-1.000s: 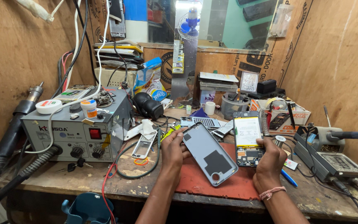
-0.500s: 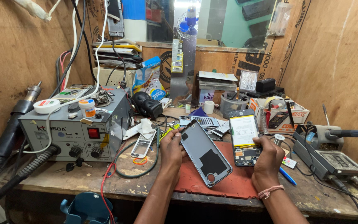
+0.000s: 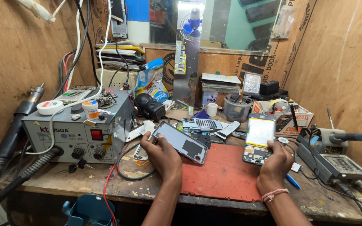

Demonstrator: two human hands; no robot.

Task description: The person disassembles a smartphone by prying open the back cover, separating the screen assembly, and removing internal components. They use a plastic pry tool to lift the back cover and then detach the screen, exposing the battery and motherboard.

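While left hand (image 3: 161,154) pinches the grey rectangular phone back cover (image 3: 181,142), right hand (image 3: 276,162) grips the opened phone body (image 3: 258,138).
Cover tilted above red rubber mat (image 3: 227,175); cluttered wooden bench (image 3: 63,178).

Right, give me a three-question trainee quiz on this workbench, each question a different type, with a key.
1. True or false: the left hand holds the grey phone back cover.
2. The right hand grips: A) the hot-air station B) the opened phone body C) the white cup.
3. Fill in: both hands work above a ___-coloured mat.

Key: 1 true; 2 B; 3 red.
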